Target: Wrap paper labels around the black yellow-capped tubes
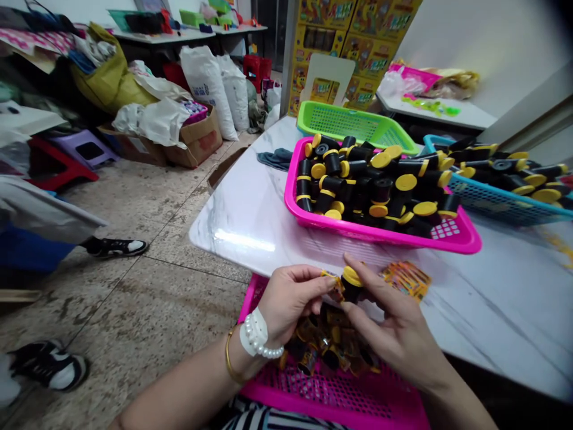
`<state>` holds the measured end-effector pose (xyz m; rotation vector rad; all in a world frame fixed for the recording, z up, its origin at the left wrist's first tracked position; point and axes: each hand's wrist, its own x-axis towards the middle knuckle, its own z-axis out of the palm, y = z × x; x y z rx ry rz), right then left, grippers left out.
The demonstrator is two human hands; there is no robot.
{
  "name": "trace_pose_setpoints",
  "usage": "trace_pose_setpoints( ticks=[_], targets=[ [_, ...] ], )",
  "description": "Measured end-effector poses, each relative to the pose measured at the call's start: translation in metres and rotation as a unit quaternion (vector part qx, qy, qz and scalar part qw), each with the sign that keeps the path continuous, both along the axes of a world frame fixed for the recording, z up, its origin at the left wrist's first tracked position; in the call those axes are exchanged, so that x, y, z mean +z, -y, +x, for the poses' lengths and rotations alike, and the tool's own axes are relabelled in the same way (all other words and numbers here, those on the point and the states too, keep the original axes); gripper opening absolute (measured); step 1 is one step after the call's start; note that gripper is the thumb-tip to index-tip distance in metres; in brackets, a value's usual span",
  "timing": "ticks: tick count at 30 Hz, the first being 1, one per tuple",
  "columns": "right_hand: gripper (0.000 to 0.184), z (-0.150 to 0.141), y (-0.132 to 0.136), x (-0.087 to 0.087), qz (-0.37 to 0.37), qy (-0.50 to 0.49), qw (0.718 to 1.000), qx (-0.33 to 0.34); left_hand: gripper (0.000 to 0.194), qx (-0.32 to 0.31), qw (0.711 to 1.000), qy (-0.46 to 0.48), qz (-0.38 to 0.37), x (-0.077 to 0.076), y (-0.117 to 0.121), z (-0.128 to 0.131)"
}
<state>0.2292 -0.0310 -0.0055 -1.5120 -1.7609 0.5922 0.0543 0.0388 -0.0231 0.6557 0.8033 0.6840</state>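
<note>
My right hand [394, 322] grips a small black canister with a yellow cap [352, 276] between thumb and fingers. Pinched in my left hand [290, 292] is a small yellow printed sticker [333, 285], its edge against the canister's side. Below both hands, a pink basket [358, 397] holds several canisters wrapped in printed labels [308, 358]. A stack of printed sticker sheets [407, 279] lies on the table just beyond my right hand. Behind it stands a second pink basket [468, 239] heaped with plain black canisters [380, 191] with yellow caps.
A green basket [358, 122] and a blue basket [492, 203] of canisters stand on the white table [237, 233]. A dark cloth [275, 158] lies near its left edge. Another person's shoes [119, 246] show on the floor at left; cartons and white sacks [208, 83] stand beyond.
</note>
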Motion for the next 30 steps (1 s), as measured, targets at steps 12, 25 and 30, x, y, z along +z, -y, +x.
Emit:
trace_pose_setpoints(
  ticks=[12,25,30],
  targets=[
    [0.039,-0.001,-0.002,-0.021,0.032,-0.102,0.99,-0.095,0.026,0.032,0.997,-0.069,0.004,-0.009,0.011,-0.014],
    [0.048,-0.007,-0.016,-0.024,0.165,0.165,0.972,0.032,0.02,0.084,0.985,-0.113,0.096,-0.017,0.016,-0.028],
    [0.049,-0.01,-0.016,-0.023,0.178,0.233,0.956,0.02,0.02,0.081,0.984,-0.118,0.103,-0.019,0.023,-0.028]
  ],
)
